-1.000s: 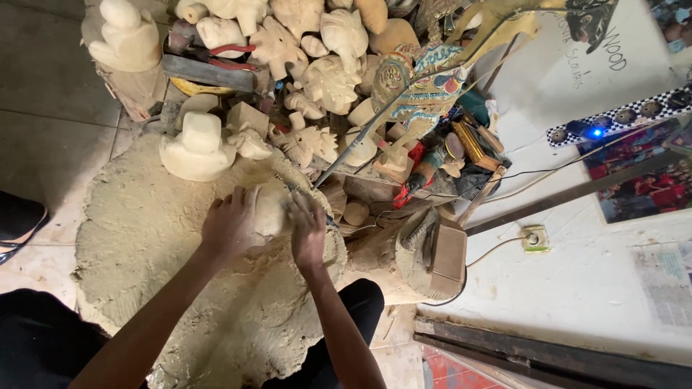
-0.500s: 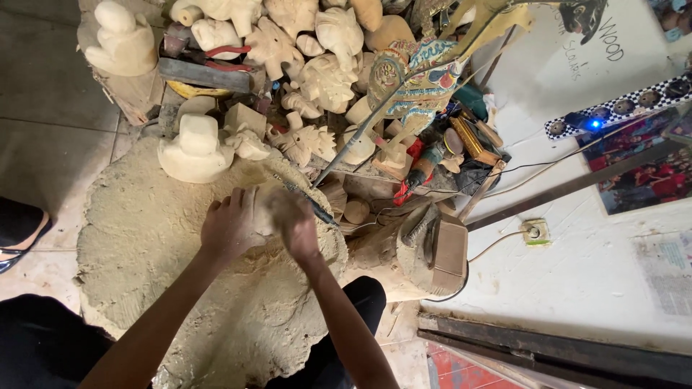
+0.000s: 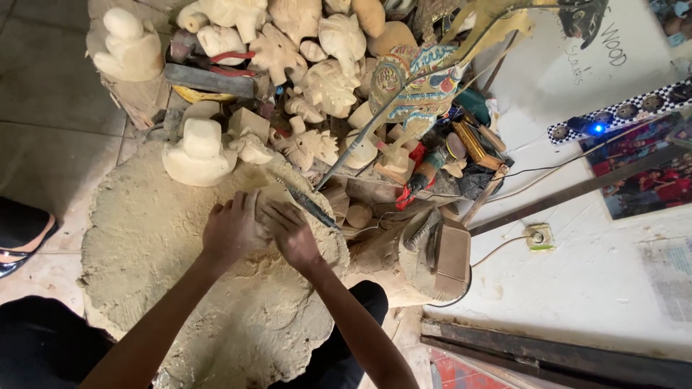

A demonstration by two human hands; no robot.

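Far left, a pale carved figure (image 3: pixel 130 45) stood on a block, w/ a dark shoe (image 3: pixel 21 234) at the frame edge. Nearer, a rounded carving (image 3: pixel 199 151) sat at the back of the stump (image 3: pixel 144 245), the big rough worktop I was bent over.

My left hand (image 3: pixel 232 232) lay flat over the left side of the wood block (image 3: pixel 264 202), fingers curled down onto it, pinning it near the stump's back-right edge. My right hand (image 3: pixel 292 234) was closed over the block's right side, touching the left hand; whether it gripped the dark tool (image 3: pixel 306 205) lying just beside it I couldn't tell, since the palm hid that.

As I judged it, doing this well meant keeping the block pressed hard into the stump so it couldn't rock, w/ left fingers clear of any edge, and working in short controlled pushes away from the body.

Right of that: the heap of pale carvings (image 3: pixel 317 79), a painted puppet (image 3: pixel 422 86), a wall socket (image 3: pixel 537 236).
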